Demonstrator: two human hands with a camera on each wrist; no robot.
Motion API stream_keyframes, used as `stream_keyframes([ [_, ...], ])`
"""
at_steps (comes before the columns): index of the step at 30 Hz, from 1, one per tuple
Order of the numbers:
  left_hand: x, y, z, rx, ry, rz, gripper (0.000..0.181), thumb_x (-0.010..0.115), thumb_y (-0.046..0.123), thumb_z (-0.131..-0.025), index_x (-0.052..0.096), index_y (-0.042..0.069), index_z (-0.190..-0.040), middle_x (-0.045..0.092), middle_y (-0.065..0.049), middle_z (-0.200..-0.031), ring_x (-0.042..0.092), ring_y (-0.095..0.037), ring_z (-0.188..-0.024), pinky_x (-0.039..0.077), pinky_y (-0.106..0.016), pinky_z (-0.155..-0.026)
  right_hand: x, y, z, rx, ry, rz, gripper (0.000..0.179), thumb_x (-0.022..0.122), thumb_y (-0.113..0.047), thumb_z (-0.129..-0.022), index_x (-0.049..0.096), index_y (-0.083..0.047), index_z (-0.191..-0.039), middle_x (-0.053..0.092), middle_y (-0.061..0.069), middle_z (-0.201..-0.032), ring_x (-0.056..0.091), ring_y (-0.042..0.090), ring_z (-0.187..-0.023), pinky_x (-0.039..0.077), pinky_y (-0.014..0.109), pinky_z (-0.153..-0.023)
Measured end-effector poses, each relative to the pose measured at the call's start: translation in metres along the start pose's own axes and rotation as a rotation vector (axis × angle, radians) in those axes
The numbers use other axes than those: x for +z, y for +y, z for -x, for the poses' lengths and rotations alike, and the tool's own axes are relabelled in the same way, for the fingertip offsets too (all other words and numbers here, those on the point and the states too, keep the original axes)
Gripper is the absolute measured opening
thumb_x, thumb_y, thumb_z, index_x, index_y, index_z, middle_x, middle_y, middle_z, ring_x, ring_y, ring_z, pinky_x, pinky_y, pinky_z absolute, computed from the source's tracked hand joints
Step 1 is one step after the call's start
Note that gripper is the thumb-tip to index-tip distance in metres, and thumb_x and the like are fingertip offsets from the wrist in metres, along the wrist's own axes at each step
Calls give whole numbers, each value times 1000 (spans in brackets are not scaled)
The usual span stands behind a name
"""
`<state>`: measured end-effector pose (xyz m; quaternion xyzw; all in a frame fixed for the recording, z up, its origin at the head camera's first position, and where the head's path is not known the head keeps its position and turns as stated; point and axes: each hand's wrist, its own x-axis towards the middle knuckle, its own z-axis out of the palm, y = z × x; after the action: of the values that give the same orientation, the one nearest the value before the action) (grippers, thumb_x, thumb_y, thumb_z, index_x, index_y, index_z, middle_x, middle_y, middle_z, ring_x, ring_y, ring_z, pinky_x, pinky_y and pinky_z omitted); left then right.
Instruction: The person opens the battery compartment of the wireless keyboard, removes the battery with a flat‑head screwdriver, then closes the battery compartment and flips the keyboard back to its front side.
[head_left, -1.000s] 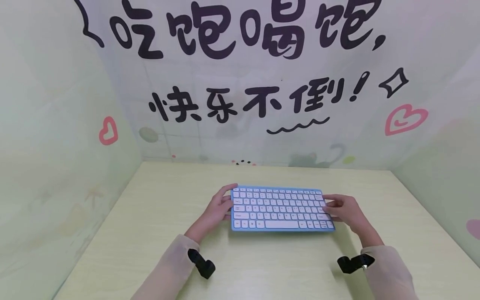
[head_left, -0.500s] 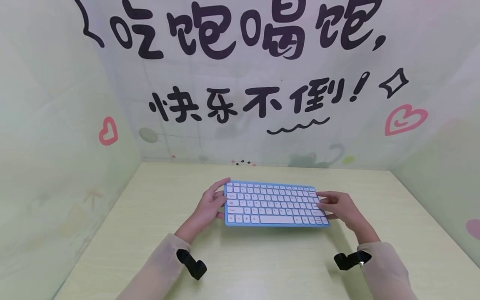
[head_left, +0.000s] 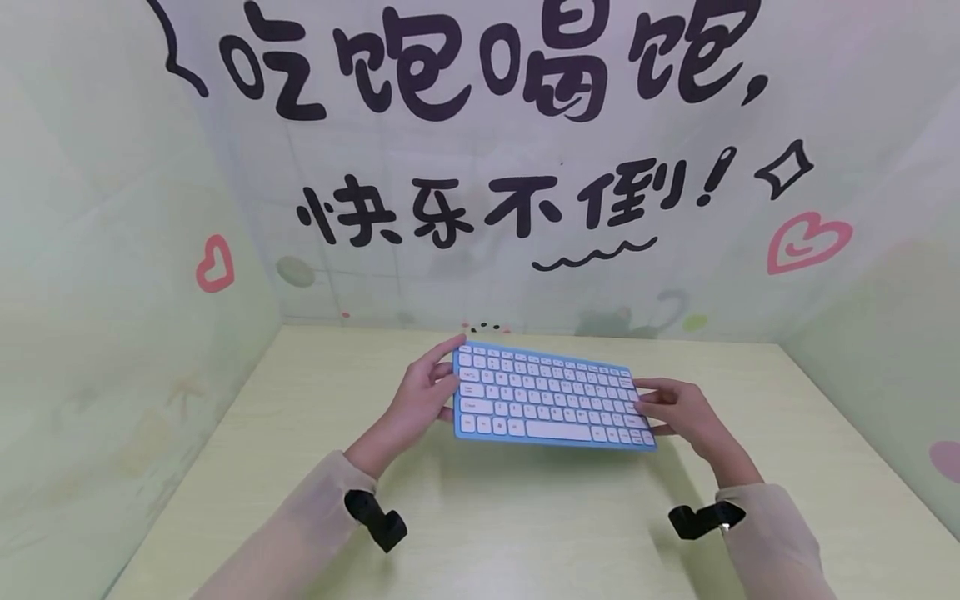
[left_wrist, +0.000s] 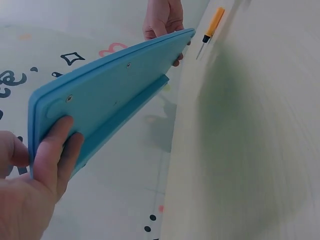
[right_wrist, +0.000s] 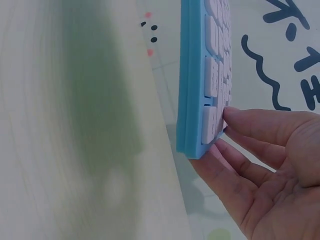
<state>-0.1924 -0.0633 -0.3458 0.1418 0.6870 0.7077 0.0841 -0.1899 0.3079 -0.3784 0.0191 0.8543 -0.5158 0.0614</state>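
Observation:
A light-blue keyboard [head_left: 551,396] with white keys is held up over the table in the head view, its left end higher than its right. My left hand [head_left: 412,400] grips the left short edge, thumb by the keys and fingers behind. At the other end, my right hand [head_left: 686,412] pinches the right edge. The left wrist view shows the keyboard's blue underside [left_wrist: 107,92], with small screws and a raised strip along one long edge; left fingers [left_wrist: 52,152] press against it. In the right wrist view the right thumb [right_wrist: 255,120] lies at the keys.
The pale wooden table [head_left: 510,533] carries a shadow under the keyboard. A screwdriver with an orange handle [left_wrist: 215,22] lies on it in the left wrist view. Printed cloth walls [head_left: 450,283] with black lettering stand behind and at both sides.
The keyboard shifted left and rose, then its left end tilted up further with the left hand. Both hands kept their grip; the right hand moved slightly left.

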Motion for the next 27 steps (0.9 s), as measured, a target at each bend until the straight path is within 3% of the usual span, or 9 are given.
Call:
stream_keyframes([
  [9, 0, 19, 0, 14, -22, -24, 56, 41, -2, -93, 32, 22, -142, 57, -13, -118, 64, -27, -84, 53, -40, -56, 2, -3, 1, -10, 1, -45, 54, 63, -11, -87, 41, 7, -133, 60, 18, -101, 62, 20, -81, 53, 37, -70],
  [19, -1, 38, -1, 36, -28, -48, 57, 40, -2, -92, 28, 16, -144, 58, -14, -115, 64, -27, -83, 53, -40, -56, 8, -13, 9, -46, 25, -2, 52, 63, -12, -87, 43, 7, -131, 56, 23, -109, 60, 21, -86, 53, 33, -72],
  [27, -2, 54, -6, 46, -49, -59, 58, 38, -3, -91, 26, 15, -145, 58, -15, -113, 64, -28, -81, 53, -38, -54, 9, -28, 26, -106, 11, 90, 52, 62, -21, -89, 46, 7, -129, 52, 26, -119, 59, 29, -95, 53, 36, -71],
])
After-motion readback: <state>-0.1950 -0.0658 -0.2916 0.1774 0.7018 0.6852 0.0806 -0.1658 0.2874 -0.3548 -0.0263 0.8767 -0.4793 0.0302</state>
